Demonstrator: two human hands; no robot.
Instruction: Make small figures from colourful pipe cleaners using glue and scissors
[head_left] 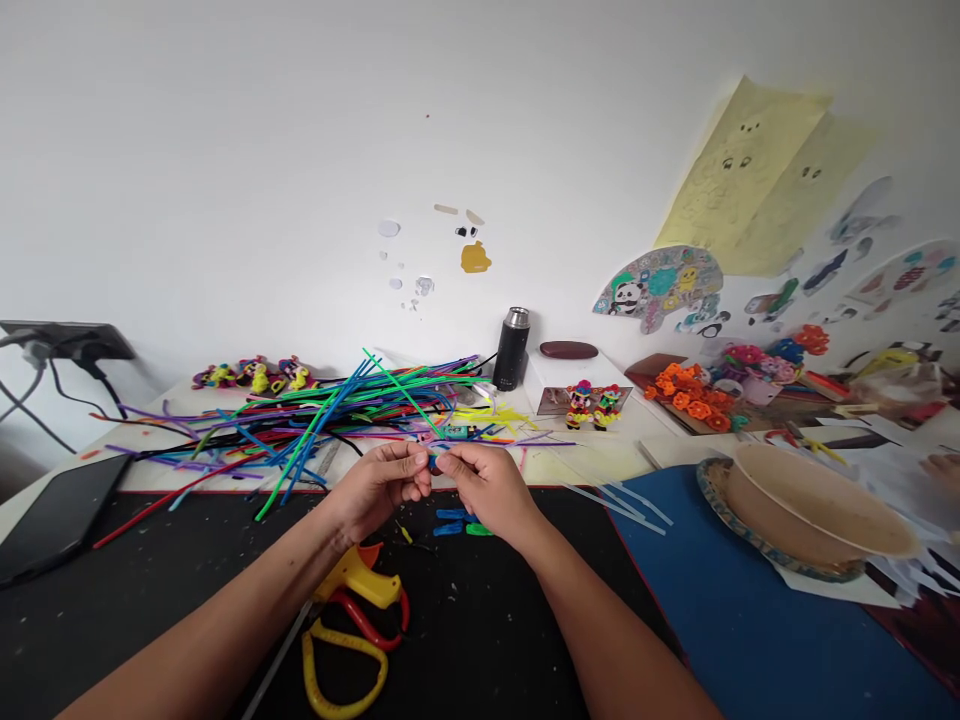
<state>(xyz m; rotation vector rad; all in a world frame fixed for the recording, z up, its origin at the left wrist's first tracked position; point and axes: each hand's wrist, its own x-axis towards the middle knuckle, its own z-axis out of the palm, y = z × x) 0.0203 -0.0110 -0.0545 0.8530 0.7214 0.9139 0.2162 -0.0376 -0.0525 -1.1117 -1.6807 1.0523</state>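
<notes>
My left hand (384, 487) and my right hand (489, 492) meet over the black mat (517, 620), thumbs and fingertips pinched close together. Between them shows a small blue piece of pipe cleaner (433, 461), mostly hidden by the fingers. Just below my right hand, short folded blue pipe cleaner pieces (448, 528) lie beside a green piece (478, 529). A yellow glue gun (371, 582) rests under my left wrist. Close to it lie scissors (345, 668) with yellow and red handles, partly covered by my left forearm.
Behind my hands spreads a pile of colourful pipe cleaners (352, 410). A black thermos (513, 350), a white box (551, 372) and small figures (592, 405) stand near the wall. Clear glue sticks (630, 507) and a large bowl (821, 500) are rightward; another person's hand (942, 470) shows at the edge.
</notes>
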